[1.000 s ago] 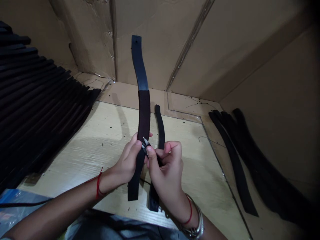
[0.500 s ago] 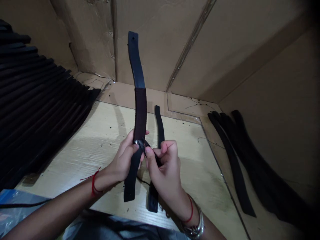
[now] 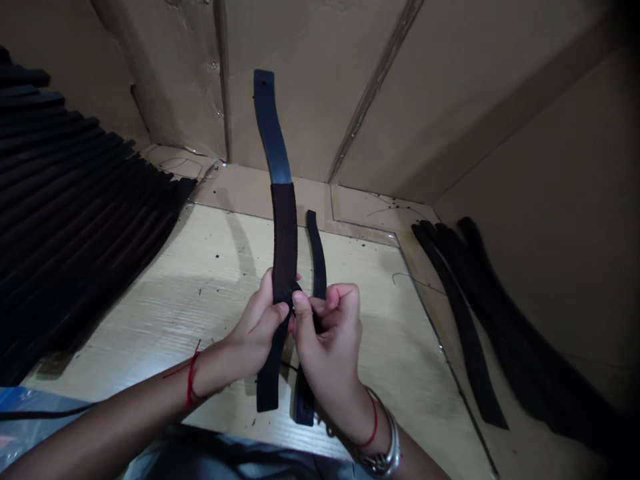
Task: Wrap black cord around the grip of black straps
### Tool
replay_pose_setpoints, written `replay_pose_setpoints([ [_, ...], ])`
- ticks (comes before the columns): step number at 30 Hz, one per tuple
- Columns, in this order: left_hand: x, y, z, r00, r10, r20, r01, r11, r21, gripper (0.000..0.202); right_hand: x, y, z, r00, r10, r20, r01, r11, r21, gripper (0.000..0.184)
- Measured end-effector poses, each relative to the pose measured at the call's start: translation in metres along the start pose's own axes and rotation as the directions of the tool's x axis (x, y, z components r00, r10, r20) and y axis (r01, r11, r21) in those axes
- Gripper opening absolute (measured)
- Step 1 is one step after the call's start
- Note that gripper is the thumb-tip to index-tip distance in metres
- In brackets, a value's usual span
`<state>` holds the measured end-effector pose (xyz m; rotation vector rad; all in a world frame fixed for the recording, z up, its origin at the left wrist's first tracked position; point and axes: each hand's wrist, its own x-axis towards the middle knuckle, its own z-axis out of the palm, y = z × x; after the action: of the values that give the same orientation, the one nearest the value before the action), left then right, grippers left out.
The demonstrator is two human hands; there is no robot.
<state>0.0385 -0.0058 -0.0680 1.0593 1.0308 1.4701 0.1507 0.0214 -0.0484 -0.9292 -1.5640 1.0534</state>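
Observation:
A long, curved black strap (image 3: 273,140) with a hole near its top end stands raised in front of me. Its middle is covered by a dark brown sleeve (image 3: 285,233) with stitched edges. My left hand (image 3: 260,327) is closed around the strap at the lower end of this sleeve, thumb on the front. Right beside that thumb, my right hand (image 3: 330,340) pinches what looks like small dark thread snips (image 3: 296,288), mostly hidden by the fingers. Their tip touches the sleeve's lower edge. Another black strap (image 3: 316,250) lies on the table behind my right hand.
A tall stack of dark straps (image 3: 85,220) fills the left side. Several more black straps (image 3: 465,333) lie at the right against the cardboard wall (image 3: 540,187). Loose threads and black specks dot the pale tabletop (image 3: 390,333). A clear plastic bag (image 3: 30,433) lies at lower left.
The strap has shifted slightly right and down. The snips, whose pointed blades showed before, now sit closer to the sleeve edge and are more hidden.

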Motion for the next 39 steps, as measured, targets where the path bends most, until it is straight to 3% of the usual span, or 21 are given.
replay_pose_setpoints([
  [5,0.002,0.007,-0.002,0.996,-0.057,0.069,0.065,0.991,-0.119,0.035,0.000,-0.001,-0.002,0.996,-0.005,0.092,0.003,1.000,0.030,0.026],
  [8,0.004,0.012,-0.003,0.993,-0.119,0.024,0.122,0.972,-0.203,0.036,-0.001,-0.003,-0.003,0.991,-0.007,0.136,0.001,0.999,0.039,0.025],
  [11,0.006,0.015,-0.005,0.990,-0.140,-0.023,0.131,0.965,-0.226,0.034,-0.001,-0.003,-0.004,0.990,-0.021,0.137,0.021,1.000,0.000,0.025],
  [22,0.000,0.004,0.000,0.998,-0.064,0.003,0.064,0.979,-0.192,0.034,0.000,-0.004,-0.001,0.996,0.027,0.089,-0.035,0.995,0.096,0.028],
  [28,-0.001,-0.001,0.000,0.995,-0.066,0.075,0.076,0.989,-0.128,0.030,-0.002,0.002,-0.001,0.998,0.045,0.032,-0.046,0.999,0.027,0.029],
  [33,0.001,0.005,-0.001,0.993,-0.055,0.104,0.077,0.973,-0.219,0.031,-0.001,-0.001,-0.003,0.997,0.006,0.080,-0.008,1.000,0.020,0.026],
  [39,0.004,0.012,-0.002,0.988,-0.156,0.024,0.156,0.953,-0.258,0.036,-0.002,-0.002,-0.003,0.991,-0.066,0.114,0.077,0.993,-0.094,0.024],
])
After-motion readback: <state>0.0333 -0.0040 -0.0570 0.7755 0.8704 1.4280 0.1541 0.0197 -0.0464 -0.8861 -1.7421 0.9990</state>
